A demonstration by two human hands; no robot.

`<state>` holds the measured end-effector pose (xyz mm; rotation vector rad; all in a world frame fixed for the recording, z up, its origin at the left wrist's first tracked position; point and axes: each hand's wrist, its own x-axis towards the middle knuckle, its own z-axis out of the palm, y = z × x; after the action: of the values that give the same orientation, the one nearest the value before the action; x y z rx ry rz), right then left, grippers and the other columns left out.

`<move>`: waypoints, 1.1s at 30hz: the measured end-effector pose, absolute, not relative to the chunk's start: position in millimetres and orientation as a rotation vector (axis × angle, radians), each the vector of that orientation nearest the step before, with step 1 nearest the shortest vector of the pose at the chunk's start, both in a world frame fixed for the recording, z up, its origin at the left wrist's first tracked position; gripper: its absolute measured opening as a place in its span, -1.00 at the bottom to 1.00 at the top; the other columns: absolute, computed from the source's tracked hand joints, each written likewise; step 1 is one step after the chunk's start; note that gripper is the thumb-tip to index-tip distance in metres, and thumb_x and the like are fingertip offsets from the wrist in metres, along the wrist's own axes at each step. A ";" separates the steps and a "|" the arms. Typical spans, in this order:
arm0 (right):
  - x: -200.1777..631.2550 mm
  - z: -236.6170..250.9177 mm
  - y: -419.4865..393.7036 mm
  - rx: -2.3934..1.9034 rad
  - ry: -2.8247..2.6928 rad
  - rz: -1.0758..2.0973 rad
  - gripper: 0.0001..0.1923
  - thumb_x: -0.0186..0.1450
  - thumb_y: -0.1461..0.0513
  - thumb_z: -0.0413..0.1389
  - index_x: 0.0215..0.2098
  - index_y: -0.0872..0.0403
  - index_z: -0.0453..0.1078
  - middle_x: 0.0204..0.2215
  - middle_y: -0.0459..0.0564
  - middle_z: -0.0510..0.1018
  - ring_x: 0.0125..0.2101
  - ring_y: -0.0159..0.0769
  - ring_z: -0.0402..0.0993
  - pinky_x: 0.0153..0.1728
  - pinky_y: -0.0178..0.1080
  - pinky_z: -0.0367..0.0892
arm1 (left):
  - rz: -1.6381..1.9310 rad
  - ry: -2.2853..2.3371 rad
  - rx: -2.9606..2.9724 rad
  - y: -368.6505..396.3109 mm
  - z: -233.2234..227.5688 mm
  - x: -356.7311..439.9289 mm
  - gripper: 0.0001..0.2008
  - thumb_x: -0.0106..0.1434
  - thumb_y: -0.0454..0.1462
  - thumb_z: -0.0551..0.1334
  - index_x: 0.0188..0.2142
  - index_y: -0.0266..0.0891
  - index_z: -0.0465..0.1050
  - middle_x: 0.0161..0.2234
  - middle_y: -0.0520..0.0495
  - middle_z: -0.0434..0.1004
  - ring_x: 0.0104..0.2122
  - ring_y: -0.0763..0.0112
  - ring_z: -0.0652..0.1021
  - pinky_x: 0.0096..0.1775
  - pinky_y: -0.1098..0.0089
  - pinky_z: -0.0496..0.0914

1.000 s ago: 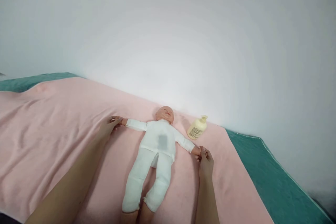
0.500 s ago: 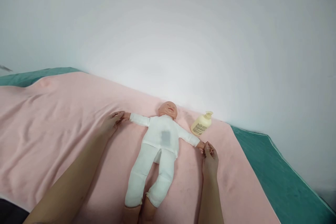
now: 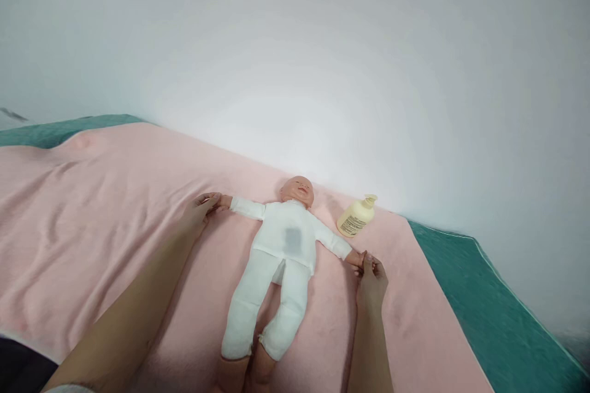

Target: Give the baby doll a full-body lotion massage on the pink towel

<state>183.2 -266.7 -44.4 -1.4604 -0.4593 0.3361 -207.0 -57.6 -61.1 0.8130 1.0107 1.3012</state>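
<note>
Two arms of the doll (image 3: 276,230) are spread out to the sides, and the doll lies on its back on the pink cloth (image 3: 401,331), with its head toward the wall (image 3: 295,73). The left hand (image 3: 203,206) pinches one of the doll's hands (image 3: 225,201) between thumb and fingers, and the right hand (image 3: 372,275) is closed on the doll's other hand (image 3: 354,258) in the same manner; how firmly each one presses, I cannot tell. For doing this hold well, the grip should be light and equal at both sides, so that the body is not pulled toward one side. It is better to take the small wrist together with the palm than only its tip, because this smooth-looking material may slip. Each arm should move in line with its shoulder, without twisting the white sleeves (image 3: 246,207). More care is needed at the right hand: the yellow pump bottle (image 3: 356,220) is near that doll's arm, and a wide swing could knock it over.
</note>
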 end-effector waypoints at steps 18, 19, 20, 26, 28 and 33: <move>185.5 -46.5 -266.4 -1.450 -0.406 0.386 -0.42 -0.03 0.00 0.37 -0.15 0.15 0.42 -0.27 -0.02 0.53 -0.39 -0.36 0.49 -0.34 -0.32 0.47 | 1.312 0.963 0.888 -52.4 -69.2 -209.7 -0.53 -0.06 -0.14 0.48 -0.17 -0.31 0.53 -0.28 -0.18 0.60 -0.35 0.32 0.60 -0.30 0.42 0.50; 184.7 -45.8 -266.3 -1.449 -0.408 0.382 -0.43 -0.02 -0.01 0.37 -0.16 0.15 0.42 -0.29 -0.02 0.53 -0.42 -0.37 0.48 -0.37 -0.32 0.46 | 1.313 0.966 0.893 -53.4 -68.6 -209.5 -0.54 -0.05 -0.12 0.47 -0.18 -0.30 0.54 -0.29 -0.18 0.60 -0.35 0.32 0.60 -0.31 0.42 0.50; 183.9 -45.2 -266.2 -1.448 -0.413 0.377 -0.45 -0.01 -0.02 0.35 -0.19 0.15 0.42 -0.31 -0.03 0.53 -0.45 -0.37 0.47 -0.41 -0.31 0.45 | 1.316 0.965 0.896 -54.3 -68.1 -209.1 -0.56 -0.03 -0.11 0.46 -0.19 -0.30 0.54 -0.31 -0.17 0.61 -0.36 0.32 0.60 -0.32 0.43 0.50; 184.1 -46.3 -265.1 -1.470 -0.442 0.342 -0.48 0.09 -0.12 0.24 -0.27 0.14 0.40 -0.40 -0.04 0.52 -0.56 -0.41 0.42 -0.48 -0.29 0.42 | 1.345 0.966 0.850 -53.7 -70.2 -206.1 -0.68 0.07 -0.15 0.39 -0.22 -0.27 0.56 -0.33 -0.16 0.61 -0.41 0.36 0.59 -0.34 0.44 0.50; 186.3 -48.5 -264.7 -1.455 -0.429 0.344 -0.48 0.08 -0.11 0.25 -0.23 0.13 0.40 -0.34 -0.03 0.52 -0.51 -0.40 0.45 -0.42 -0.29 0.44 | 1.366 0.951 0.812 -52.3 -72.2 -205.8 -0.74 0.12 -0.18 0.35 -0.22 -0.28 0.56 -0.28 -0.17 0.60 -0.36 0.36 0.59 -0.29 0.43 0.51; 190.2 -52.5 -263.3 -1.334 -0.362 0.407 -0.41 -0.04 -0.05 0.33 -0.18 0.12 0.39 -0.20 -0.01 0.50 -0.28 -0.33 0.49 -0.23 -0.29 0.46 | 1.358 0.854 0.806 -50.1 -74.6 -207.5 -0.76 0.17 -0.22 0.32 -0.20 -0.30 0.56 -0.23 -0.18 0.60 -0.26 0.36 0.59 -0.19 0.44 0.51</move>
<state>190.2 -263.3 -52.5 -1.3338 -0.3621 0.4065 -207.5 -50.1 -74.6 0.8064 0.8544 1.3576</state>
